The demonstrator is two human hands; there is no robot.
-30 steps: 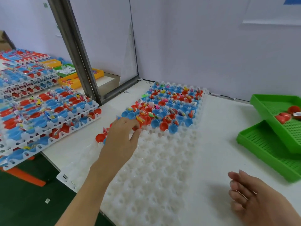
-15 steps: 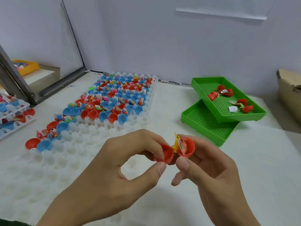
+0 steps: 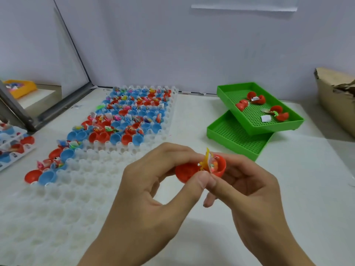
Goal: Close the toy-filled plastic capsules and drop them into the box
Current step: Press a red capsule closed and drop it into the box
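Both hands hold one open red capsule point(image 3: 199, 168) over the table's middle. My left hand point(image 3: 151, 191) pinches the empty red half between thumb and fingers. My right hand point(image 3: 249, 192) grips the other half, which holds a wrapped toy with a yellow piece sticking out. The two halves are hinged and stand apart. A white moulded tray point(image 3: 80, 189) lies to the left, its far part filled with several open red and blue capsules point(image 3: 130, 120) with toys. A brown cardboard box point(image 3: 336, 104) stands at the far right edge.
Two stacked green perforated trays point(image 3: 240, 139) sit at the right; the upper one holds a few red capsules point(image 3: 255, 99). More filled trays point(image 3: 11, 144) lie at the far left beyond a metal frame point(image 3: 23, 116). A yellow bin point(image 3: 21, 88) is behind it.
My left hand took a red capsule from the tray and brought it to the middle, where my right hand joined it. The view turned right. The halves now sit closer together.
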